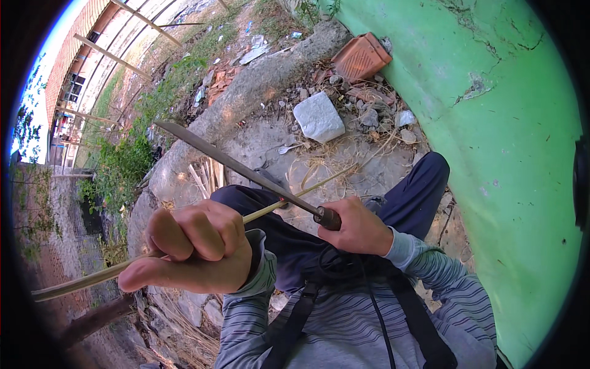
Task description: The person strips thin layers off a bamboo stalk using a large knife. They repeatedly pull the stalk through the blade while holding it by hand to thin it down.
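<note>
A long machete (236, 167) slants across the middle, its blade pointing to the upper left. Its dark handle sits in my right hand (359, 227), whose fingers are wrapped round it. My left hand (200, 243), raised close to the camera, is closed on a thin pale bamboo strip (264, 212). One end of the strip runs out past the hand to the lower left; the other reaches up and right over my knees. The blade crosses the strip near my left knee; whether they touch I cannot tell.
A green wall (491, 154) rises close on my right. Ahead lie a white foam block (319, 117), an orange hollow brick (361, 57), rubble and fibre shavings (344, 178). Split bamboo pieces (209, 175) lie beyond my left knee. A rough concrete ledge (252, 92) curves behind.
</note>
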